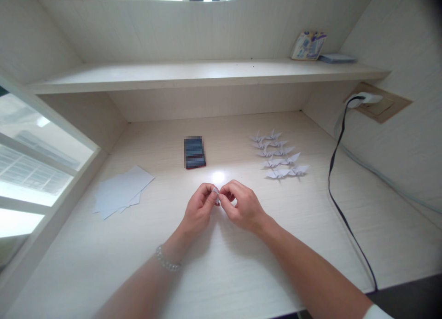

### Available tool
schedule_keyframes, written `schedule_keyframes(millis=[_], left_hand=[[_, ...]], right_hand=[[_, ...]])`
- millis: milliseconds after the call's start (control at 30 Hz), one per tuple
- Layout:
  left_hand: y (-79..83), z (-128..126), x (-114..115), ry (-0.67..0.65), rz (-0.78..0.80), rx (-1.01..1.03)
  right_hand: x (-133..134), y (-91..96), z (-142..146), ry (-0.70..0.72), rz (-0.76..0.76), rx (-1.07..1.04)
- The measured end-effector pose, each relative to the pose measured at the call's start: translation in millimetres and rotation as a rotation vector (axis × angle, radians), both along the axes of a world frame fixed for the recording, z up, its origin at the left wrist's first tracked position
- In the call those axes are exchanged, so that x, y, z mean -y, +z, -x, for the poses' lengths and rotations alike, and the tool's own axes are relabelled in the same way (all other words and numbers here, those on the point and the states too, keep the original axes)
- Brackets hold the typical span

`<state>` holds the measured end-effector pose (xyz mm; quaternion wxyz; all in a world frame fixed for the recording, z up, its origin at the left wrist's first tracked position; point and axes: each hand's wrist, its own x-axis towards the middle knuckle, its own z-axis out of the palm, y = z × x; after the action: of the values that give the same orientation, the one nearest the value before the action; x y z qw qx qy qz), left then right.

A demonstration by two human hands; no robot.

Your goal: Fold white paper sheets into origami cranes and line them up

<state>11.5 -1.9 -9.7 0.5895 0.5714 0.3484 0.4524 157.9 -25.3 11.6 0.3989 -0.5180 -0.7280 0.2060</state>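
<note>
Clearly the small folded paper (217,193) sits pinched between the fingertips of the left hand (198,205) and the right hand (242,207), just above the desk (311,227) near the phone (194,152), so the crease seems best pressed slowly, edges aligned, both pinches close to the fold.
</note>
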Motion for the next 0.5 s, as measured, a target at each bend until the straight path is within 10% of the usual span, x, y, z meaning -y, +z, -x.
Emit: schedule_keyframes(millis=[500], left_hand=[[-0.2,-1.2,-2.1,0.126,0.102,0.074]], right_hand=[[-3.8,2.6,2.1,-0.043,0.156,-0.192]])
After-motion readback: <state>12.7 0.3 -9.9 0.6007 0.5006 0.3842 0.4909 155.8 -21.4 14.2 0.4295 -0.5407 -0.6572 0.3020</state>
